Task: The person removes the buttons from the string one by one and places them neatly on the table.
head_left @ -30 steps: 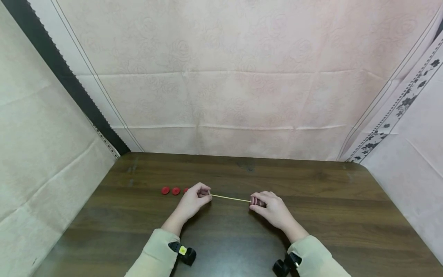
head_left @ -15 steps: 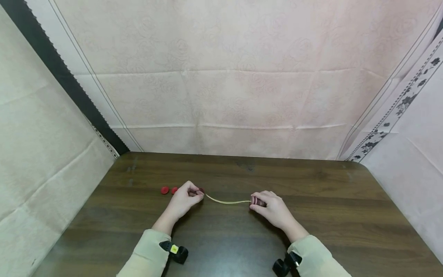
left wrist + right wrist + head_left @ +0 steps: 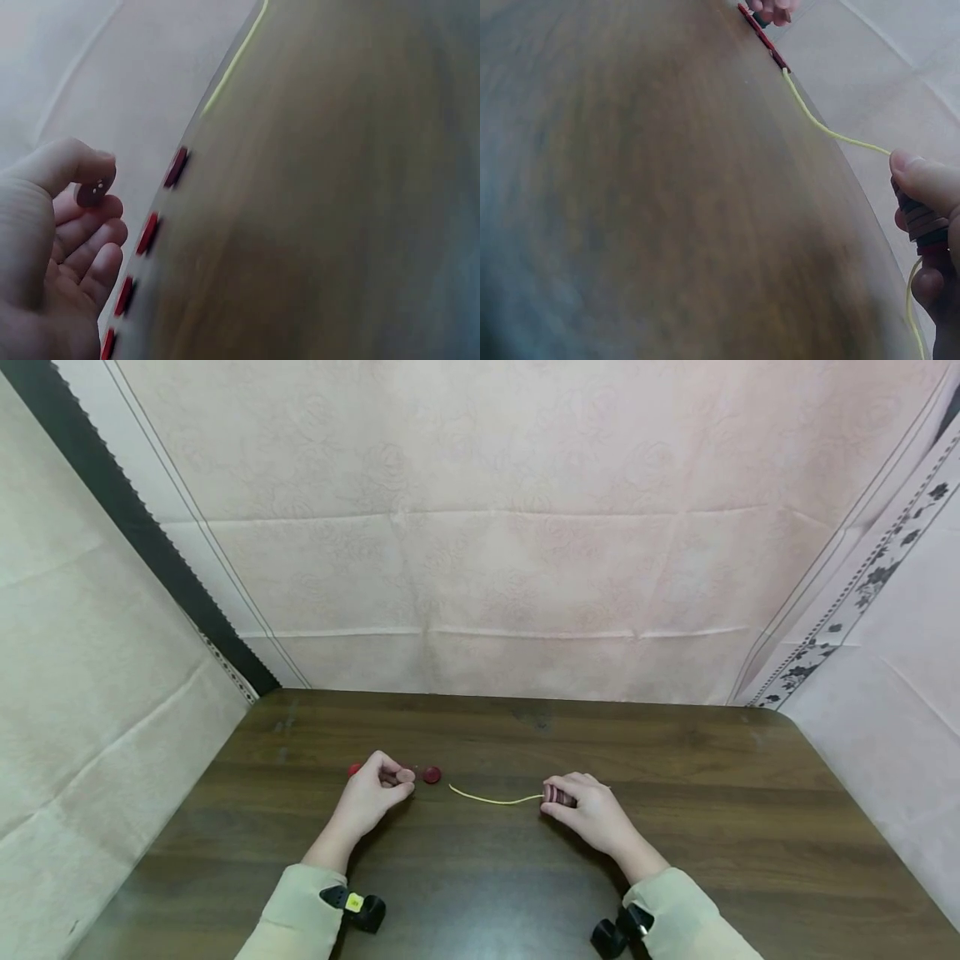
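Observation:
My left hand pinches a brownish-pink button between thumb and index finger, above a row of red buttons. Small light holes show on its face in the left wrist view, and the other fingers are loosely bent. Just right of that hand lies a dark red button on the table. A yellow cord curves slackly across the wood, its left end loose near the dark red button. My right hand grips a stack of buttons threaded on this cord. More cord hangs from the stack's other end in the right wrist view.
Other red buttons continue the row, partly hidden behind the left hand in the head view. The brown wooden table meets pale cloth walls at the back and sides. Both wrists wear black cameras.
My left hand has let go of the cord's end and moved left, uncovering the dark red button. The cord has gone from taut to slack. The right hand stays in place.

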A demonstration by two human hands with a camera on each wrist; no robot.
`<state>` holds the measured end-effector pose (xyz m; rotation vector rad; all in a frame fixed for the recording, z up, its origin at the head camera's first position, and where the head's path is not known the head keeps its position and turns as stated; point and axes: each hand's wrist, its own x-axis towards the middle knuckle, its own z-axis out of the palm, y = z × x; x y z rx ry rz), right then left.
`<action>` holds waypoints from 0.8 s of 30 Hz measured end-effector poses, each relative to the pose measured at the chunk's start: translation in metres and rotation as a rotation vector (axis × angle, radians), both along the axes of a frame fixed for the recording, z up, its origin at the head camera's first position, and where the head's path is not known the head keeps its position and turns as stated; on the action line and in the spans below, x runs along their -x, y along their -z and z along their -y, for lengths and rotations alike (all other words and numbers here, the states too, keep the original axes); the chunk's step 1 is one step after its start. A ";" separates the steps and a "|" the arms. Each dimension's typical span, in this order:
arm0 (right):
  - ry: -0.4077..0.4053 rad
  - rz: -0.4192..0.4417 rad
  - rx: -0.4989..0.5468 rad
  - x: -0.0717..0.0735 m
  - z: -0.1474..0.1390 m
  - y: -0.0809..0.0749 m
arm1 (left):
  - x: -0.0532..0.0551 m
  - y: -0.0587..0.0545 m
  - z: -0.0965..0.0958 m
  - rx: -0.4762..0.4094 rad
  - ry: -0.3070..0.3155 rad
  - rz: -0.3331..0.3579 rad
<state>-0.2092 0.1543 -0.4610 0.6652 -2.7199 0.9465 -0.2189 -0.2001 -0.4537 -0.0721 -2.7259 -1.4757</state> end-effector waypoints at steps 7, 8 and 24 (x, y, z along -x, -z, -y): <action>0.004 0.016 -0.001 0.000 0.000 -0.001 | -0.005 0.003 0.022 0.111 -0.045 -0.005; 0.003 0.016 -0.002 -0.001 0.000 -0.001 | -0.006 0.004 0.025 0.119 -0.047 -0.007; 0.001 0.012 0.002 -0.003 0.001 -0.001 | -0.019 0.003 0.062 0.267 -0.065 -0.033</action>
